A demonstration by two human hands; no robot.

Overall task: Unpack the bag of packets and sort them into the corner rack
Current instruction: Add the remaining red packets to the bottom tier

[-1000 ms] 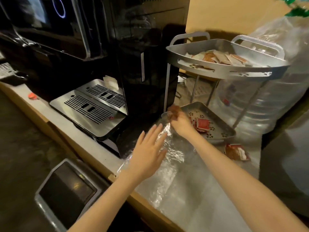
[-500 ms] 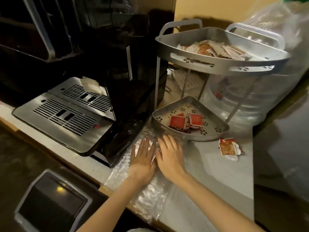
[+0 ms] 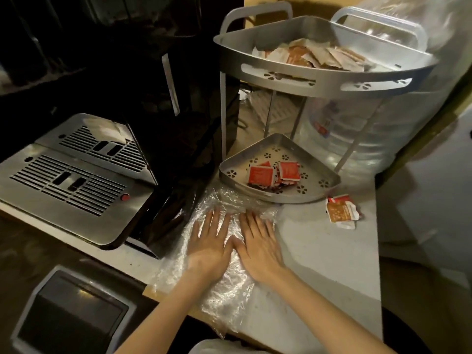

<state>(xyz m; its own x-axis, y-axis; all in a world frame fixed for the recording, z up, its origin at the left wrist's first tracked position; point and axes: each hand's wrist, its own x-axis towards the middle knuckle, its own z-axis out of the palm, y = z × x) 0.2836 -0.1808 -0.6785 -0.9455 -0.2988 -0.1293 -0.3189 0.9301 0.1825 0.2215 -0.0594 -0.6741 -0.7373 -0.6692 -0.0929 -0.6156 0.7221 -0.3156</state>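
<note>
A clear plastic bag lies flat on the counter, hanging over its front edge. My left hand and my right hand rest palm down on it, side by side, fingers spread, holding nothing. Just beyond stands the grey two-tier corner rack. Its lower tray holds several red packets. The upper tray holds a heap of pale and orange packets. An orange packet lies loose on the counter to the right of the lower tray.
A black coffee machine with steel drip grates stands to the left, close to the bag. A big clear water bottle wrapped in plastic stands behind the rack. A grey-lidded bin is below the counter edge.
My right hand came back from the lower tray and both hands settled flat on the bag, then stayed there. The view moved closer and rightwards.
</note>
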